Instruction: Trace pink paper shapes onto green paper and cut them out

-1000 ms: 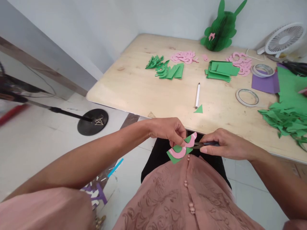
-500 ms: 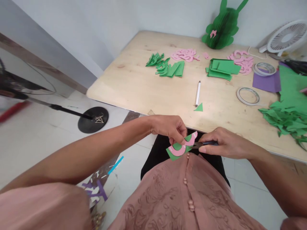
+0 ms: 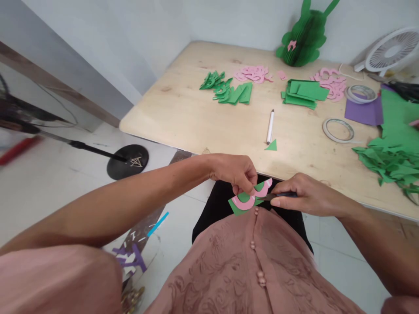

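Note:
Above my lap, my left hand (image 3: pixel 244 176) pinches a green paper piece (image 3: pixel 238 212) together with a curvy pink paper cutout (image 3: pixel 245 204) lying over it. White strips show on the pink cutout. My right hand (image 3: pixel 303 195) is closed around a pair of dark-handled scissors (image 3: pixel 285 195). Their blades meet the right side of the green paper, just below the pink cutout's upper lobe. The fingers inside the scissor handles are partly hidden.
On the wooden table (image 3: pixel 183 117) lie a white marker (image 3: pixel 270 127), a green scrap (image 3: pixel 272 145), green cut pieces (image 3: pixel 224 89), pink cutouts (image 3: pixel 253 74), tape rolls (image 3: pixel 338 130) and green scraps (image 3: pixel 389 159). A fan (image 3: pixel 391 50) and green paper figure (image 3: pixel 303 39) stand behind.
My left hand has shifted slightly right and up with the green paper and pink cutout. The scissors and my right hand have hardly moved.

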Demonstrator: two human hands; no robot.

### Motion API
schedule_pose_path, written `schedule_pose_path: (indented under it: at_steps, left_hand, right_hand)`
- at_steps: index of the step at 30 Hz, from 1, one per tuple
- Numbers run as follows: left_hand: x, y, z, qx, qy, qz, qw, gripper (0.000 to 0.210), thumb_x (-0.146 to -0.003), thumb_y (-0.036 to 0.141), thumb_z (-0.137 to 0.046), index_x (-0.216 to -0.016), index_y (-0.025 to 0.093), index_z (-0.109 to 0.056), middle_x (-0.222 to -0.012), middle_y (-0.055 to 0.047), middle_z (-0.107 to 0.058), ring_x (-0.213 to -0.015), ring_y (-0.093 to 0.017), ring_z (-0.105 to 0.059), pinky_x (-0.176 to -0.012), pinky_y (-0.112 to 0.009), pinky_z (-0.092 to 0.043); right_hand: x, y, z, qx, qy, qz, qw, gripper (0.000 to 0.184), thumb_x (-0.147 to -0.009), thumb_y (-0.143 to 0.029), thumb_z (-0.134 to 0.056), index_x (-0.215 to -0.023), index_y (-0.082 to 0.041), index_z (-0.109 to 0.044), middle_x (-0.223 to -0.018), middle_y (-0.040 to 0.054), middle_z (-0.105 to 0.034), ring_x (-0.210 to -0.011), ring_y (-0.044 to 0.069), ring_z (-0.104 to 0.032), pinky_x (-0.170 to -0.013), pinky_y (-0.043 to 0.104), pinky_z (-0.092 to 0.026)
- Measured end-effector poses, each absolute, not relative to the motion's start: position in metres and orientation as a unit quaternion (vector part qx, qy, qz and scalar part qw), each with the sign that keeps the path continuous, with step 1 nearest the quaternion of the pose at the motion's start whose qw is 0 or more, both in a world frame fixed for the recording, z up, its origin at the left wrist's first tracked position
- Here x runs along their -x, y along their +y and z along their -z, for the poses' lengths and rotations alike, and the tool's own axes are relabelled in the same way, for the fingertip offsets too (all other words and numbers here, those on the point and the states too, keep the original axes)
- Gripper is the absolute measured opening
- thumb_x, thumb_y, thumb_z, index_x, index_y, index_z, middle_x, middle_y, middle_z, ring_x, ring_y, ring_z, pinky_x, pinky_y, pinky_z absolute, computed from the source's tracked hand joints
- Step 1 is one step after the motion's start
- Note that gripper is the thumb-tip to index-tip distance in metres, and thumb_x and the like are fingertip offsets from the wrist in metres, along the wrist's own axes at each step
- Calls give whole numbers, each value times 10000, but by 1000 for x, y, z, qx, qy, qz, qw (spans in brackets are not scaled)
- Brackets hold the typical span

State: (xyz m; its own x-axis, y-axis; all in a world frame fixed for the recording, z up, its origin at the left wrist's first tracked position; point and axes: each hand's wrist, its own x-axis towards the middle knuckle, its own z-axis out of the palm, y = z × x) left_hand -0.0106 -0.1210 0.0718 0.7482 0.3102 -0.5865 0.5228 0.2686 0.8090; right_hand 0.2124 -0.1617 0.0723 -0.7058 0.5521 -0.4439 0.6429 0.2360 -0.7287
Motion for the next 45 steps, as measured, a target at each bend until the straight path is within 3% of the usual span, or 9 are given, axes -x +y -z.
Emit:
schedule_pose_path:
  at_steps: [21, 45]
  left_hand:
    - [11, -122, -70, -591, 354, 55, 723, 107, -613, 186, -705, -569, 132, -623, -508, 32, -579, -509, -74, -509, -518, -201, -409]
    - [11, -121, -69, -604, 363, 51, 708, 120, -619, 195, -710, -557, 136, -626, -502, 24, -573, -504, -86, -509, -535, -218, -422]
  right_hand:
    - [-212, -170, -70, -416, 747, 518, 0, 391, -869, -486, -519, -735, -154, -676, -596, -13, -562, -521, 92, -419, -480, 239, -272]
    - [-213, -171, -67, -433, 748, 503, 11, 421, -854, -522, -515, -755, -154, -694, -592, -11, -515, -520, 94, -357, -465, 233, -265]
